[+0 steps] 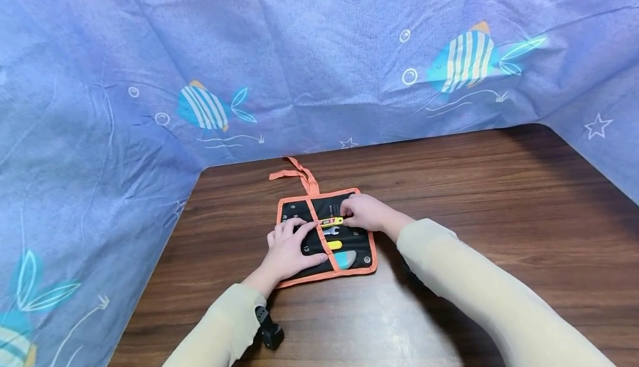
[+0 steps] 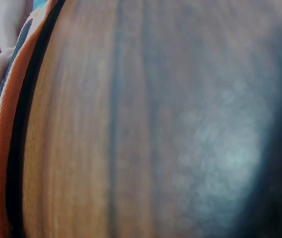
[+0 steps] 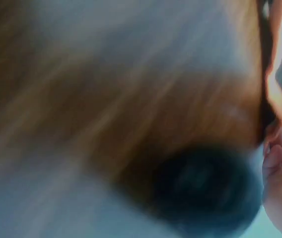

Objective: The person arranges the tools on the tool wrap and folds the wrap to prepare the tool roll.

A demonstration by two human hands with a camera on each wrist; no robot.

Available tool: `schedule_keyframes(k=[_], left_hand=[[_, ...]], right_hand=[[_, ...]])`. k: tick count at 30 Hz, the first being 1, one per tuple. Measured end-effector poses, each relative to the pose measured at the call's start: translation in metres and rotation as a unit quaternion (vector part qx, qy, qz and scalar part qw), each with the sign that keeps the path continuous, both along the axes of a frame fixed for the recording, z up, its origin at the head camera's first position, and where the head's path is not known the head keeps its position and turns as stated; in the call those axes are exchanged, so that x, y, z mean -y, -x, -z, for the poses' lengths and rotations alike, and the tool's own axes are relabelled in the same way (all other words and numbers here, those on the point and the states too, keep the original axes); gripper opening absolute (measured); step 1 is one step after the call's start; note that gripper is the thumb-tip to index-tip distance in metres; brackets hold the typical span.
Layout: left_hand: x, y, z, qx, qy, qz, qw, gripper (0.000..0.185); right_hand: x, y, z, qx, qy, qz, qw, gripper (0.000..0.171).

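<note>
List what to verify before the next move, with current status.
1. Tool pouch unfolded on the table: ok.
2. Left hand resting on the pouch's pocketed side, fingers spread: ok.
3. Right hand gripping the red-labelled yellow tool: cannot tell; fingers are at its protruding end, but contact is unclear.
4. Wrench seated in its pocket, open end showing: ok.
5. Plain yellow piece and teal piece both tucked into pockets: ok.
6. Orange ties off the tools: ok, trailing beyond the far edge.
</note>
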State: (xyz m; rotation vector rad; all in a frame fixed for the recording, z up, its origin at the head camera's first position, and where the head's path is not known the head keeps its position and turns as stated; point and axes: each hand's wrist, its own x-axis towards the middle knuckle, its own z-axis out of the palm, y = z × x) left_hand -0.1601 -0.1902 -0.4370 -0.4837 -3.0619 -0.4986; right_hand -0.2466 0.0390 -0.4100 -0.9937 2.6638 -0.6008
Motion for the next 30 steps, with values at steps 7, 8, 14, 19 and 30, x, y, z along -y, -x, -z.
schedule_keyframes(k=[7,8,14,19,30], left_hand=[[0.001,0.001,0.000,-0.006,0.000,0.000,1.0000,0.077],[0.001,0.001,0.000,-0.006,-0.001,0.002,1.0000,0.077],[0.002,0.001,0.003,-0.010,-0.007,0.002,0.9999,0.077],[0.004,0.001,0.004,-0.006,-0.014,0.010,0.9998,0.077],[0.002,0.002,0.002,-0.001,-0.018,0.022,0.9996,0.080]], right_hand=[[-0.005,0.003,0.003,-0.009,0.003,-0.011,1.000,0.007],[-0.005,0.003,0.003,-0.009,0.005,-0.011,1.000,0.006],[0.000,0.002,0.003,-0.010,0.014,-0.011,1.000,0.005],[0.005,0.003,0.005,-0.014,0.009,-0.007,1.000,0.005],[0.024,0.003,0.006,-0.007,0.021,-0.009,1.000,0.004]])
